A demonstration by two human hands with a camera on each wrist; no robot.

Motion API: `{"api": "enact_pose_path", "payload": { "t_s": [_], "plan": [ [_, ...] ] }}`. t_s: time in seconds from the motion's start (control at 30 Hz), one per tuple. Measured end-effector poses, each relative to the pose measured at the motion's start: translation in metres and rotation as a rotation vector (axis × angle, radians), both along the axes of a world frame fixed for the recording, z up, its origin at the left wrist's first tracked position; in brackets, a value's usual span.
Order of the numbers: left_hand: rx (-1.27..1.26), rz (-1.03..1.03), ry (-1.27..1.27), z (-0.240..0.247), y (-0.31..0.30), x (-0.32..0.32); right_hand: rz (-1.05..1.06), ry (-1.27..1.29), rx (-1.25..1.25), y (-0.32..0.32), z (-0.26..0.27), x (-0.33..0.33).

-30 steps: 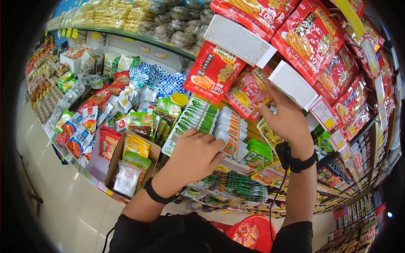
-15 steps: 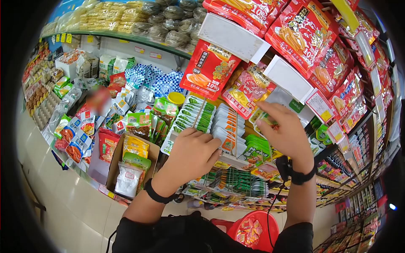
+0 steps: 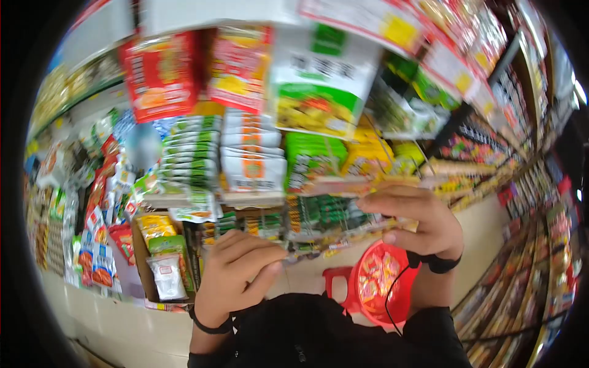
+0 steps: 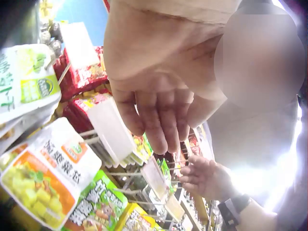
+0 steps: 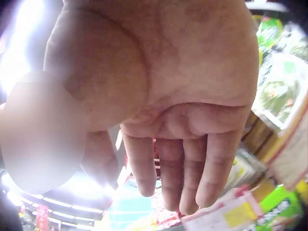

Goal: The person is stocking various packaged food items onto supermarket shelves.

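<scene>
Both hands hang in front of the shelf and hold nothing. In the head view the left hand (image 3: 236, 273) is below the hanging white and green packets (image 3: 190, 153), its fingers loosely bent. To its right, the right hand (image 3: 420, 221) has fingers pointing left, above a red basin (image 3: 402, 300) with small red packets (image 3: 375, 273). The left wrist view shows the left palm (image 4: 163, 62) with relaxed fingers, and the right hand (image 4: 207, 178) beyond it. In the right wrist view the right palm (image 5: 192, 72) is bare, its fingers extended.
Red packets (image 3: 162, 76) and a large white-green packet (image 3: 322, 86) hang at the top. A cardboard box (image 3: 146, 267) of packets stands lower left. Shelves (image 3: 509, 288) run along the right, with tiled floor (image 3: 141, 331) below.
The head view has swung right and down, bringing the basin into fuller view. The right hand has come away from the hanging red and yellow packet, and the left hand sits lower in the view.
</scene>
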State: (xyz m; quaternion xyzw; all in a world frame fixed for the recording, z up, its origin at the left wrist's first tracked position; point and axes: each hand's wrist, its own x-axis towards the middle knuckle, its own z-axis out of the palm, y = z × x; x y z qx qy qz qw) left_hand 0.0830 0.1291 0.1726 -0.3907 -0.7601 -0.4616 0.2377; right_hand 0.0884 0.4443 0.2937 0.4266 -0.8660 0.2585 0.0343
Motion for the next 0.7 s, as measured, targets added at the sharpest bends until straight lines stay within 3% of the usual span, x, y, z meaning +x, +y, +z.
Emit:
{"api": "enact_pose_path", "payload": {
  "t_s": [0.1, 0.2, 0.27, 0.33, 0.4, 0.47, 0.53, 0.57, 0.67, 0.7],
  "plan": [
    [-0.051, -0.021, -0.190, -0.029, 0.029, 0.008, -0.294, -0.294, -0.283, 0.077, -0.063, 0.026],
    [-0.129, 0.005, -0.388, -0.055, 0.063, 0.017, -0.690, -0.471, -0.609, 0.169, -0.171, 0.054],
    [-0.204, 0.015, -0.507, -0.070, 0.085, 0.021, -1.117, -0.496, -0.394, 0.251, -0.286, 0.106],
    [-0.312, 0.003, -0.529, -0.066, 0.116, 0.024, -1.310, -0.692, -0.299, 0.302, -0.383, 0.154],
    [-0.381, 0.008, -0.533, -0.062, 0.146, 0.026, -1.409, -0.984, -0.772, 0.318, -0.456, 0.200],
    [-0.442, -0.011, -0.507, -0.057, 0.171, 0.026, -1.589, -1.144, -1.074, 0.317, -0.511, 0.240],
    [-0.483, -0.039, -0.463, -0.045, 0.204, 0.026, -1.527, -1.277, -1.235, 0.330, -0.622, 0.292],
    [-0.515, -0.049, -0.453, -0.040, 0.218, 0.028, -1.487, -1.341, -1.311, 0.327, -0.631, 0.297],
    [-0.561, -0.048, -0.458, -0.036, 0.251, 0.036, -1.823, -1.391, -1.099, 0.304, -0.664, 0.303],
    [-0.596, -0.047, -0.461, -0.038, 0.258, 0.038, -1.652, -1.404, -1.318, 0.305, -0.680, 0.303]
  ]
}}
